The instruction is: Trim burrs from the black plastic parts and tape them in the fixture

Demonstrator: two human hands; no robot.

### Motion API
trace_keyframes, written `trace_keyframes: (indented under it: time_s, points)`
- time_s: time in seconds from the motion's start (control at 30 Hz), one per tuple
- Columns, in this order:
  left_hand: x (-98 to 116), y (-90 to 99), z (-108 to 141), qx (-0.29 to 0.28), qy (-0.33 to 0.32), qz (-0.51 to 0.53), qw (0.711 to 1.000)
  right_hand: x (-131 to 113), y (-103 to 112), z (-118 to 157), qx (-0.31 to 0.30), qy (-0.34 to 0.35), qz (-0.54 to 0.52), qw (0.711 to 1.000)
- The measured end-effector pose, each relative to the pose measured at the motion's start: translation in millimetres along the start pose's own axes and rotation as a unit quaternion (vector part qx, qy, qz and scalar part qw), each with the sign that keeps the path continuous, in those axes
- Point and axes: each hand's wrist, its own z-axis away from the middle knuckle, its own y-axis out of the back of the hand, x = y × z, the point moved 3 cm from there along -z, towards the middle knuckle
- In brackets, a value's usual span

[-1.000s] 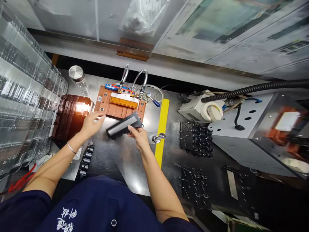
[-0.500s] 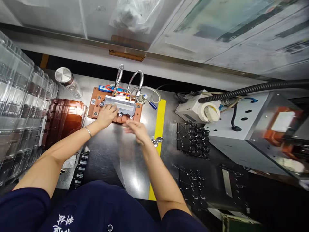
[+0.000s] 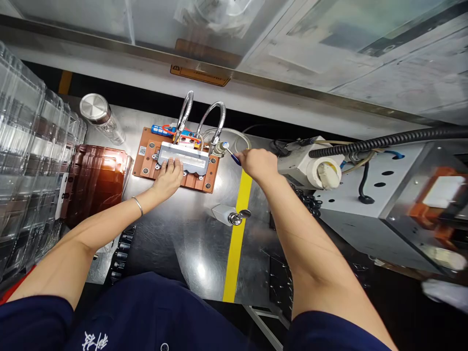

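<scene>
Here, left hand (image 3: 168,178) flat, ungripping, on the grey housing (image 3: 199,165), right hand (image 3: 260,165) clenched around the blue-handled lever (image 3: 236,159).

Shirt (image 3: 161,312), near side: two white characters, seen upside down, apparently 科技. Beam (image 3: 109,63), far side: orange label (image 3: 200,75), black warning triangle at its left end; line of print beside it too small to read. Plate (image 3: 141,165), left part: white sticker (image 3: 143,150) with a QR code. Valve (image 3: 220,148): round blue-and-white mark (image 3: 225,145), wording not resolved. Sheets (image 3: 365,73), far right: print blurred, illegible.
</scene>
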Motion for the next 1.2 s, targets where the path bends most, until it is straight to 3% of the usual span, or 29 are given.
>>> trace_keyframes:
  time_s: [0.1, 0.27, 0.4, 0.57, 0.97, 1.2]
  points:
    - [-2.6, -0.3, 0.1, 0.003, 0.004, 0.029, 1.0, 0.9, -3.3, -2.4, -0.03, 0.038, 0.021, 0.999]
    - [-4.3, -0.3, 0.3, 0.005, 0.001, 0.047, 0.999, 9.1, -5.9, -14.8, 0.029, 0.065, 0.036, 0.997]
    - [-4.6, 0.4, -0.3, -0.006, -0.002, 0.035, 0.999, 19.0, -7.8, -38.8, 0.077, 0.081, -0.021, 0.993]
    - [-4.7, 0.4, -2.5, -0.012, 0.004, 0.028, 1.0, 20.4, -8.4, -55.3, 0.087, 0.086, -0.059, 0.991]
    - [-4.7, -3.5, -1.8, -0.009, 0.019, 0.015, 1.0, 16.2, -11.0, -51.3, 0.115, 0.063, -0.082, 0.988]
    - [-2.2, -0.6, -1.6, 0.001, 0.029, 0.032, 0.999, 4.7, -16.9, -18.6, 0.1, -0.013, -0.1, 0.99]
